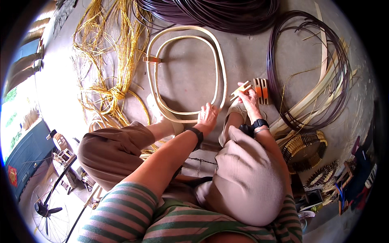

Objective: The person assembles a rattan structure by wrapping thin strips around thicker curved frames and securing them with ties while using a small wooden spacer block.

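Two pale cane hoops [222, 77], one inside the other, lie before me above the floor by my feet. A small notched wooden spacer [152, 59] bridges both hoops on their left side. My left hand [207, 115] is closed around the hoops at their lower right. Between the fingers of my right hand [249, 99] is a light wooden notched block [242, 89], held just right of the hoops and apart from them. Beside that hand, another slotted wooden block [261, 91], partly orange, rests on the floor.
Bundled golden cord [117, 91] lies at the left. Coils of dark cane [210, 16] sit at the far side, another dark coil [272, 60] at the right over pale strips [312, 99]. A woven ring [304, 150] is near my right knee; a fan [48, 210] stands lower left.
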The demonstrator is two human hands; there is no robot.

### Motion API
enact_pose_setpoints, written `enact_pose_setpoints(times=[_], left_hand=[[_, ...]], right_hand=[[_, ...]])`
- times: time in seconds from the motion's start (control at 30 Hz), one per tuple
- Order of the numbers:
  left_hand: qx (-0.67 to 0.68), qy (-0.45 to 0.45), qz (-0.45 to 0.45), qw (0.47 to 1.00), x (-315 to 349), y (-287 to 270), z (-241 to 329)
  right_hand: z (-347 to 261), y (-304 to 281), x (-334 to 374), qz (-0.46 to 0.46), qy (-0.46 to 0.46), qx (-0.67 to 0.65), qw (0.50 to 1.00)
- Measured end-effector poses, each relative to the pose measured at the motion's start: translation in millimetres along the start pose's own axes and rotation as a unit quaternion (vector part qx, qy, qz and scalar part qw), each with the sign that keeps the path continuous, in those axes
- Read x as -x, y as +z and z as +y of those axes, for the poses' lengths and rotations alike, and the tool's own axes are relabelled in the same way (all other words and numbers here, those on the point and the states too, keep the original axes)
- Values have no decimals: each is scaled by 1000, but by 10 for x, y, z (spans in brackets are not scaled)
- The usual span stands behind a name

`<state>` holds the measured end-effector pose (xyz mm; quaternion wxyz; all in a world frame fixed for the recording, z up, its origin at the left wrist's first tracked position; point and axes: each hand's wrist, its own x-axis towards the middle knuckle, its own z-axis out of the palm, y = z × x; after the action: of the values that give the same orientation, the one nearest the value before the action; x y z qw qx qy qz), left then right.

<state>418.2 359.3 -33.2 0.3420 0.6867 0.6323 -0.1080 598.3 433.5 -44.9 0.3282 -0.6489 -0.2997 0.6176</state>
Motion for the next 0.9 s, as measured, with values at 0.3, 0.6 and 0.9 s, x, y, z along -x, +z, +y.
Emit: enact_pose_setpoints(times=[0.3,0.6,0.9], left_hand=[[170,32,-45,984,65,-222,-155],[228,66,-105,966,-93,-244,-227],[258,84,-144,952,-185,-342,-164]], right_hand=[[86,179,-45,-32,21,5,999],[156,310,-176,13,-41,96,994],[222,407,-318,-21,-245,135,960]])
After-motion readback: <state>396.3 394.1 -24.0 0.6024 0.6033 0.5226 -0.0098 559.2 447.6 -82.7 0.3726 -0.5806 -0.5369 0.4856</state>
